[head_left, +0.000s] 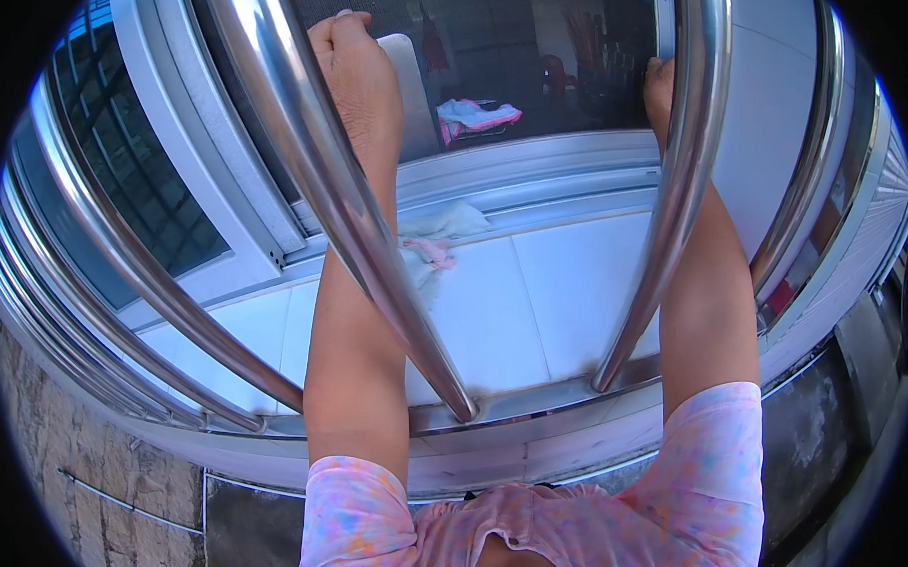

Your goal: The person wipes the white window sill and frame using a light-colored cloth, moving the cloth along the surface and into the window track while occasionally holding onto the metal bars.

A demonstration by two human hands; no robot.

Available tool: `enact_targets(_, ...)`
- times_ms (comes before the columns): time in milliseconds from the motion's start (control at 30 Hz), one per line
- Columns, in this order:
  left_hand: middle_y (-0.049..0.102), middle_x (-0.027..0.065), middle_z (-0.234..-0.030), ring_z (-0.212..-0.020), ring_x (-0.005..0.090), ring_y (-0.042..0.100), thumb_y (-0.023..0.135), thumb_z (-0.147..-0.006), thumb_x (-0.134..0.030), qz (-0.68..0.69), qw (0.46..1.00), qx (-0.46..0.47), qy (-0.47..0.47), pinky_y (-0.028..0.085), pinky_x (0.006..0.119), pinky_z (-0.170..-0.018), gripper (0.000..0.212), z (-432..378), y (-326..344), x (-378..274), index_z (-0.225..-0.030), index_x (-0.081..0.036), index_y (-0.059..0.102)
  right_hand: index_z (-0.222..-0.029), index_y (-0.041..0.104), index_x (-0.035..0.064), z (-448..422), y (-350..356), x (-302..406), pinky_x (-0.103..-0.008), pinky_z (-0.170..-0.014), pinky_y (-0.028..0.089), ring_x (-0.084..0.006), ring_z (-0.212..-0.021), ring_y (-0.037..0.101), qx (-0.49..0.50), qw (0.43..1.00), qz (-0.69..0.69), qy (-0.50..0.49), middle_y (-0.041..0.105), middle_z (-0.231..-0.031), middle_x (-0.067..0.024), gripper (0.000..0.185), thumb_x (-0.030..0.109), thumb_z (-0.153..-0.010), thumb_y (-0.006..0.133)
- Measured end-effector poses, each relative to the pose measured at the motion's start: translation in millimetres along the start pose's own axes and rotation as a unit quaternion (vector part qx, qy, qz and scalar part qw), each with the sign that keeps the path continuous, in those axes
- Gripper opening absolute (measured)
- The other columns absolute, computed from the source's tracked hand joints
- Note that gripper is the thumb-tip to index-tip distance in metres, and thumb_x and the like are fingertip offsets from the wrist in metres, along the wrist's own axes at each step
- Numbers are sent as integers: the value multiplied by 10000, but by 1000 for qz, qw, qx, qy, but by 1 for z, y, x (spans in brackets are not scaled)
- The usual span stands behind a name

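Observation:
Both my arms reach between stainless steel bars towards a window with a dark mesh screen. My left hand is up at the screen, its fingers curled and partly behind a bar. Beside it shows a flat grey panel with a rounded corner; whether I hold it cannot be told. My right hand is at the right side of the window frame, mostly hidden by another bar. A crumpled white and pink cloth lies on the white tiled sill below the screen.
At left stands a sliding window sash with a pale frame. The bars rise from a steel bottom rail along the sill's edge. A white and pink cloth item shows within the screen area. Below left is a stone-like surface.

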State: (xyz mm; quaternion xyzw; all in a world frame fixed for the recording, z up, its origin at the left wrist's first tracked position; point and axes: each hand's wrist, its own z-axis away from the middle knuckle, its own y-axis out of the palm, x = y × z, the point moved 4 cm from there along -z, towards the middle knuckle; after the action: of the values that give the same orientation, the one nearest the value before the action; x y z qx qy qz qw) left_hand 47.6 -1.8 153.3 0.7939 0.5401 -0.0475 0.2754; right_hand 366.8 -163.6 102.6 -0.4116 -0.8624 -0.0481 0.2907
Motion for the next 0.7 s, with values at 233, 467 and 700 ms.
enact_targets(233, 460, 117, -867, -812, 224, 445, 437, -788, -184, -19, 997, -75, -28, 360, 358, -739, 221, -18, -44, 35, -744, -5, 559, -1024, 387, -3, 0, -18, 11, -400, -767, 420, -309, -931, 510, -24, 997, 68, 41, 476, -987, -170, 585, 345, -659, 683)
enact_targets(467, 323, 145, -1034, -966, 252, 321, 384, -800, -127, -288, 939, -187, -23, 275, 419, -827, 244, -8, -74, 32, -992, 21, 410, -1068, 364, -40, 32, -46, 54, -422, -882, 277, -307, -1030, 371, 3, 997, -66, 34, 386, -1053, -195, 658, 336, -624, 671)
enact_targets(700, 287, 192, -1178, -1085, 300, 290, 396, -830, -193, -415, 872, -193, -172, 265, 462, -864, 431, -5, -102, 60, -1142, 96, 323, -1042, 390, -53, 77, -99, 117, -402, -866, 297, -312, -981, 399, 37, 933, -349, -78, 411, -1002, -193, 527, 190, -619, 590)
